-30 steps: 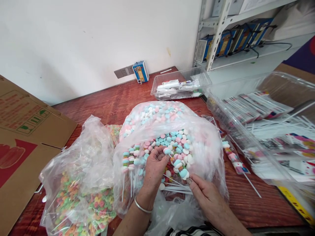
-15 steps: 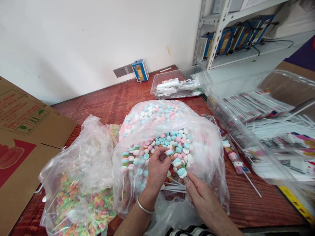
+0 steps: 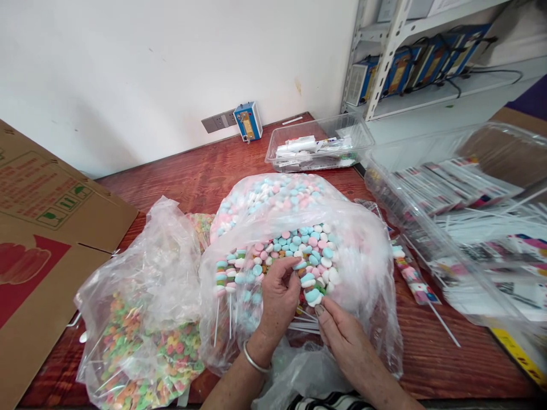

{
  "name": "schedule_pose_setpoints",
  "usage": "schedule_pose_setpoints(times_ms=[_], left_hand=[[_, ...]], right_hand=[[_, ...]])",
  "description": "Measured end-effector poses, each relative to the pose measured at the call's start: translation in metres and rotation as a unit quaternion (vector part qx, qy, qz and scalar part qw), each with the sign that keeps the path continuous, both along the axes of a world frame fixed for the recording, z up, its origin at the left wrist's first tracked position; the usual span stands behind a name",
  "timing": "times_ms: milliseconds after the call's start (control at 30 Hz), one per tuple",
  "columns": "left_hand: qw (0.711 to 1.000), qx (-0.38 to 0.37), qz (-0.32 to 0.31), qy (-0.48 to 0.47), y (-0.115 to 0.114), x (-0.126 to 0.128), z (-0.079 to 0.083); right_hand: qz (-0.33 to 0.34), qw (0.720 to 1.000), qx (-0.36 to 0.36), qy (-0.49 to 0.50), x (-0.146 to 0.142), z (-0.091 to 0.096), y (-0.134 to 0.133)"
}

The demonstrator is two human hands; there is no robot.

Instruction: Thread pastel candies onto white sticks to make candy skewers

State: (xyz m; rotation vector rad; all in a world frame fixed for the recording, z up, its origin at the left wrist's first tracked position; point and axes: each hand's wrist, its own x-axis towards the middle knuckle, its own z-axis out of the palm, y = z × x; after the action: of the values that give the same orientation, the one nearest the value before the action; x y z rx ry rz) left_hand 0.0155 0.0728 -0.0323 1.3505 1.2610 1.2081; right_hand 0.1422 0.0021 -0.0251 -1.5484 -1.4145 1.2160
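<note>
A big clear plastic bag (image 3: pixel 367 250) full of pastel pink, blue and white candy skewers (image 3: pixel 294 245) lies open in front of me. My left hand (image 3: pixel 277 299), with a silver bangle on the wrist, reaches into the bag's mouth, its fingers curled and pinching candy pieces on a stick. My right hand (image 3: pixel 342 336) lies beside it at the bag's lower edge, fingers pressed onto the white sticks (image 3: pixel 305 326). What the right hand grips is partly hidden.
A second clear bag (image 3: pixel 141 324) with orange and green candy skewers lies to the left, by a cardboard box (image 3: pixel 38 239). One wrapped skewer (image 3: pixel 416 285) lies on the red wooden table (image 3: pixel 188 176). A clear bin (image 3: pixel 470 228) of printed wrappers stands right, a smaller tray (image 3: pixel 316 148) behind.
My left hand has curled tighter on the candies and shifted slightly right. My right hand has slid a little up and left toward it.
</note>
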Motion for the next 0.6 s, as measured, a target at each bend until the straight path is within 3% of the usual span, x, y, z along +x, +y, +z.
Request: schedule_pose_setpoints(times_ms=[67,167,333,467,533,600], left_hand=[[0.991,-0.047,0.002,-0.127,0.000,0.001,0.007],[0.937,-0.127,0.035,-0.324,0.002,0.007,0.022],[0.867,-0.246,0.044,-0.432,0.002,0.020,0.037],[0.868,-0.222,0.053,-0.441,-0.008,0.032,0.030],[0.885,-0.201,0.059,-0.416,-0.012,0.035,0.023],[0.906,-0.194,0.070,-0.369,-0.015,0.032,0.018]], right_hand=[[0.010,0.998,0.033,-0.043,0.000,-0.002,0.000],[0.040,0.986,0.094,-0.134,-0.002,-0.007,-0.003],[0.031,0.926,0.235,-0.295,-0.010,-0.015,-0.008],[0.020,0.893,0.277,-0.353,-0.015,-0.020,-0.007],[0.032,0.893,0.268,-0.360,-0.019,-0.021,-0.004],[0.055,0.910,0.233,-0.337,-0.023,-0.017,0.001]])
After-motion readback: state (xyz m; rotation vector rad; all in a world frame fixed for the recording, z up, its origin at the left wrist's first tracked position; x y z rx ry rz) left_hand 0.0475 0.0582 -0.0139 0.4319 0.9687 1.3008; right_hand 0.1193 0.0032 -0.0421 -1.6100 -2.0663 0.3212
